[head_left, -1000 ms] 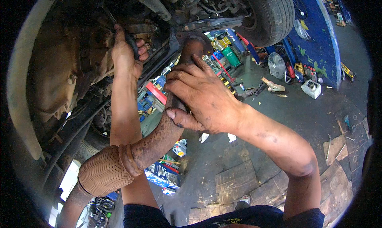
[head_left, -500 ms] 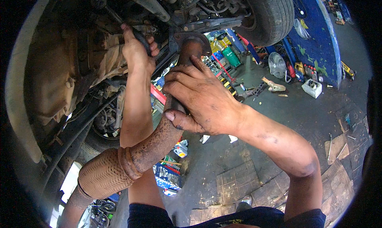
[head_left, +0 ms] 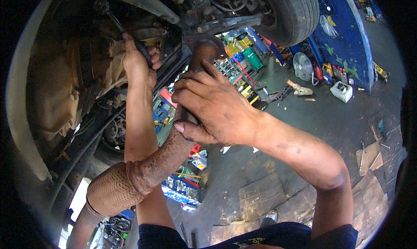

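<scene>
Overhead, my left hand [head_left: 137, 63] is closed around the dark handle of a ratchet wrench [head_left: 114, 20]. The round head of the ratchet reaches up to the left among dark underbody parts, and what it sits on is hidden in shadow. My right hand [head_left: 223, 112] wraps over a rusty exhaust pipe [head_left: 166, 158], thumb on the near side and fingers across the top. The pipe slopes from a flanged end [head_left: 213, 44] at the upper middle down to a braided flex section [head_left: 110, 189] at the lower left. My left forearm passes behind the pipe.
A brown, dirty metal casing [head_left: 65, 84] fills the left. A tyre [head_left: 297, 18] hangs at the upper right beside a blue post [head_left: 347, 44]. On the floor lie cardboard sheets [head_left: 265, 194], a fan [head_left: 302, 66], a white container [head_left: 342, 91] and loose tools.
My left hand and the ratchet handle have swung a little to the left. The right hand and the upper pipe have shifted slightly left too, the grip unchanged.
</scene>
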`<state>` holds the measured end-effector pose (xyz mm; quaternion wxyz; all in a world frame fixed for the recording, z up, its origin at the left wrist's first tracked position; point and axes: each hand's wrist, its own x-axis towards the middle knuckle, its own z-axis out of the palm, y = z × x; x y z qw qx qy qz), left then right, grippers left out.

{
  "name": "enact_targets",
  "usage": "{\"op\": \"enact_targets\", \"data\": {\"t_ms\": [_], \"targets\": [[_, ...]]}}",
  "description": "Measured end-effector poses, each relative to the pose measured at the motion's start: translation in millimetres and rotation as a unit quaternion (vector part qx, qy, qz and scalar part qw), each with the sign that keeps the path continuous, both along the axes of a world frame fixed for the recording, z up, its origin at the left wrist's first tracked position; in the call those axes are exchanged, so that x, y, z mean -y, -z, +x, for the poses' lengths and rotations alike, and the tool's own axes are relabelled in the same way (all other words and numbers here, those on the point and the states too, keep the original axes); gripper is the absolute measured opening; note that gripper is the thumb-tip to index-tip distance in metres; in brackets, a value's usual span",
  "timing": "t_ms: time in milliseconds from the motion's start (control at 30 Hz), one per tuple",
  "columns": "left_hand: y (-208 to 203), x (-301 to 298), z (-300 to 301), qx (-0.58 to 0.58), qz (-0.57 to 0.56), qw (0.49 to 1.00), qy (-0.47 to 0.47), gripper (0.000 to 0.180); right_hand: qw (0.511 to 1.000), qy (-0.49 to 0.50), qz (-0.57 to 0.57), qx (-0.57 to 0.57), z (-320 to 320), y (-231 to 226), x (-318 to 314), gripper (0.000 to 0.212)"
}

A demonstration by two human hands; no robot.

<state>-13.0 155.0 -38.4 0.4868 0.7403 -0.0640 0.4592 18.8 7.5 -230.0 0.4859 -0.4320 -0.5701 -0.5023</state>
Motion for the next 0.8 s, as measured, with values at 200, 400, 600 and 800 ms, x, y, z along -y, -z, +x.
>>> {"op": "enact_targets", "data": {"t_ms": [200, 400, 600, 800], "targets": [[5, 34, 34, 0.016, -0.077, 0.986, 0.145, 0.063, 1.0, 0.009, -0.001, -0.009, -1, 0, 1, 0.051], [-1, 52, 52, 0.04, -0.135, 0.961, 0.237, 0.063, 1.0, -0.001, -0.01, -0.006, -1, 2, 3, 0.051], [-16, 39, 33, -0.023, -0.069, 0.946, 0.314, 0.064, 1.0, 0.004, 0.004, -0.007, -1, 0, -2, 0.052], [-22, 38, 26, -0.026, -0.067, 0.955, 0.287, 0.064, 1.0, 0.014, -0.012, -0.008, -2, 1, -1, 0.053]]}}
